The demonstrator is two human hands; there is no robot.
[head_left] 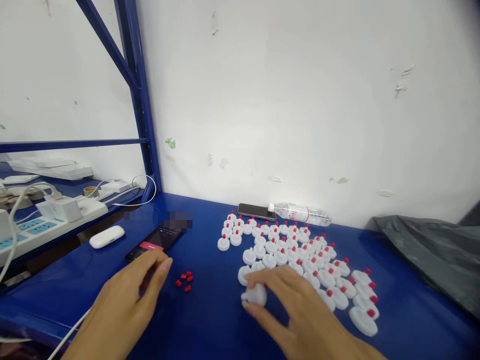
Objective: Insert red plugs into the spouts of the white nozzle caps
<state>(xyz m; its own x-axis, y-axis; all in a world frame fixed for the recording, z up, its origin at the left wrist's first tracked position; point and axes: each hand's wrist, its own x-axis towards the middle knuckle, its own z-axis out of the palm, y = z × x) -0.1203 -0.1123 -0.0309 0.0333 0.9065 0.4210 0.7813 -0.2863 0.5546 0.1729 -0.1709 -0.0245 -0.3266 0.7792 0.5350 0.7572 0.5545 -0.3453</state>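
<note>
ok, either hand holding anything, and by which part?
Right hand pinches a white cap by its round rim, fingertips around it. Left hand holds nothing.

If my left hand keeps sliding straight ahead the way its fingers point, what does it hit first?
Most likely the black smartphone with the lit screen: the left hand has its fingertips right at the phone's near edge, though whether they touch is unclear. The loose small red plastic caps lie off to its right.
</note>
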